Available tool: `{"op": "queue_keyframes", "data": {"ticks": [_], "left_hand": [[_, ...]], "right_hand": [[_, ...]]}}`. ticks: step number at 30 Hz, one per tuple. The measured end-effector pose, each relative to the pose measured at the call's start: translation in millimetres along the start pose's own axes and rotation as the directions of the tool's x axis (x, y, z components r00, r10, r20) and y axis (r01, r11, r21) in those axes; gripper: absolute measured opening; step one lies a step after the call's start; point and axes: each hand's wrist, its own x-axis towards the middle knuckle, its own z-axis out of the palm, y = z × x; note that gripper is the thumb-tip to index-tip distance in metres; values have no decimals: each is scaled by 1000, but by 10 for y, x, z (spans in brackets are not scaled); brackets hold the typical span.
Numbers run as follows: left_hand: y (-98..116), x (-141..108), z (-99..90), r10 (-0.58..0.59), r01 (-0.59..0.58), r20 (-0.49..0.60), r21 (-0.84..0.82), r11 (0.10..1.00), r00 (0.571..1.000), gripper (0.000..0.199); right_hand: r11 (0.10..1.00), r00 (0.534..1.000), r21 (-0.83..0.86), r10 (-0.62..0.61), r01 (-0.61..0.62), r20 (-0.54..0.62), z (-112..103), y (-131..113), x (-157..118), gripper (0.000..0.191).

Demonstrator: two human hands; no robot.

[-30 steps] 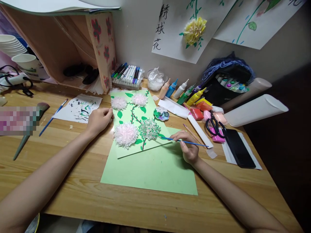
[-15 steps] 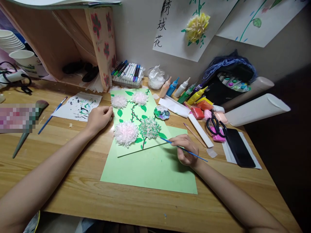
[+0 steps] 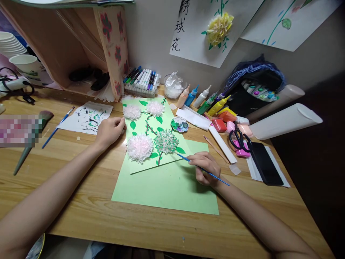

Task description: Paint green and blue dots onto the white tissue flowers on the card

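Note:
Between the fingers of my right hand (image 3: 205, 167) is a thin blue paintbrush (image 3: 215, 177). Its tip points left, just by the lower right of a green-and-white ruffled flower (image 3: 165, 141). That flower sits on a light green board (image 3: 140, 169) with painted leaves and stems, among pinkish-white flowers (image 3: 140, 148). My left hand (image 3: 111, 128) rests curled in a loose fist against the board's left edge, with no object visible in it. A small palette (image 3: 179, 124) smeared with green and purple paint lies at the board's right side. Beneath the board is a larger green sheet (image 3: 167, 194).
On the left lie a paint-marked paper (image 3: 88, 117), another blue brush (image 3: 55, 133) and a wide brush (image 3: 27, 158). Paint bottles (image 3: 206, 104), markers (image 3: 142, 82) and a glass bowl (image 3: 174, 90) line the back. Scissors (image 3: 239, 140) and a phone (image 3: 265, 163) are on the right.
The brush tip has shifted slightly left and down from the green flower's edge, and its rear end has dipped. My left hand and the board stay put.

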Motion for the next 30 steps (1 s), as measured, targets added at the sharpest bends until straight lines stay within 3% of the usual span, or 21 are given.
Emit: {"op": "queue_keyframes", "data": {"ticks": [10,25,30], "left_hand": [[-8,-2,0,-6,6,6,-16,1000,1000,40],[-39,14,21,16,-16,-16,2,1000,1000,41],[-35,11,20,14,-14,-14,-1,1000,1000,41]], "right_hand": [[998,999,-44,-41,41,-2,-9,-23,22,28],[999,1000,-51,-10,11,17,-25,-20,-10,29],[997,998,-51,-52,53,26,-20,-17,-11,26]]}}
